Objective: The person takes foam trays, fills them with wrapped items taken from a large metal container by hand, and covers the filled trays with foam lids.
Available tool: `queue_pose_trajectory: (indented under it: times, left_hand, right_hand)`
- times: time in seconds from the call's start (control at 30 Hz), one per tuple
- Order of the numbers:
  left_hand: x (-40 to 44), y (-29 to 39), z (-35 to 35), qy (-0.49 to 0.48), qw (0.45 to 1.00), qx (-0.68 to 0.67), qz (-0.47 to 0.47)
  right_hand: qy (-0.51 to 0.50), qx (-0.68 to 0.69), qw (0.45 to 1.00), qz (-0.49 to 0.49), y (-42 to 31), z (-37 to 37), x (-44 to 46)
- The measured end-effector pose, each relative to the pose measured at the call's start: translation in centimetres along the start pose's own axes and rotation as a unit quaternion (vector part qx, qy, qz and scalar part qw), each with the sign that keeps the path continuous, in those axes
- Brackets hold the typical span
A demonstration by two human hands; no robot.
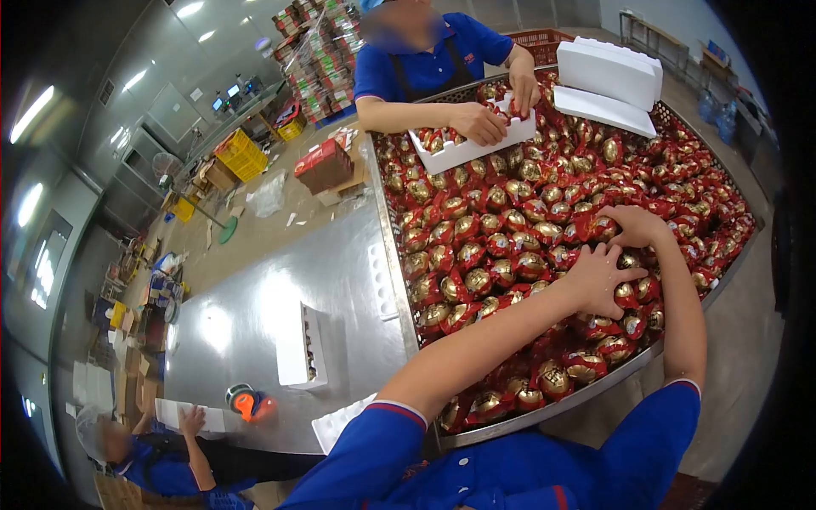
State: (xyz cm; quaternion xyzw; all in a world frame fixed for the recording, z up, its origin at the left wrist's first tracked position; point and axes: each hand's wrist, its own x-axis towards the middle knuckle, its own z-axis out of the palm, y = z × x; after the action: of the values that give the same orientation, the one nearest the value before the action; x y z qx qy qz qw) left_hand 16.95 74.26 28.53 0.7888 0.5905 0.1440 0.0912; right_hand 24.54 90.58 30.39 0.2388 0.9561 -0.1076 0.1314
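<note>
A wide metal bin (395,255) is heaped with egg-shaped items (531,263) in gold and red wrappers. My left hand (597,279) rests over the pile, fingers spread, touching several of them. Just beyond it, my right hand (636,228) curls its fingers around a gold-and-red wrapped egg (605,227). My right palm is turned away, so the full grip is partly hidden.
Across the bin, a co-worker's hands (480,123) work over a white foam box (476,151). White foam pieces (608,72) lie on the far right of the pile. To the left is a steel table (246,297) with a foam box (297,348) and an orange tape dispenser (246,404); another person stands at its end.
</note>
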Motion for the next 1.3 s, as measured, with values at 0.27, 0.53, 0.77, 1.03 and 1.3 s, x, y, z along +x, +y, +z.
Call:
queue_pose_trajectory:
  times: [0.27, 0.53, 0.77, 1.03, 1.3]
  left_hand:
    - [0.1, 0.7, 0.3, -0.011, 0.999, -0.018, -0.039]
    - [0.2, 1.8, 0.9, 0.038, 0.995, -0.021, -0.092]
    - [-0.3, 2.2, 0.2, 0.098, 0.99, 0.058, -0.08]
    - [0.0, 1.2, 0.8, 0.046, 0.995, -0.013, -0.089]
    - [0.8, -0.3, -0.7, 0.016, 0.998, 0.051, 0.017]
  right_hand:
    - [0.0, 0.027, 0.999, -0.035, 0.7, -0.1, 0.1]
    - [0.072, -0.003, 0.996, -0.051, -1.4, -0.8, -0.4]
    - [0.204, 0.091, 0.967, -0.122, -0.7, 0.3, 0.1]
    - [0.199, 0.239, 0.95, -0.013, 0.8, 0.1, 0.7]
    - [0.172, 0.163, 0.97, -0.042, 1.4, 1.0, 1.6]
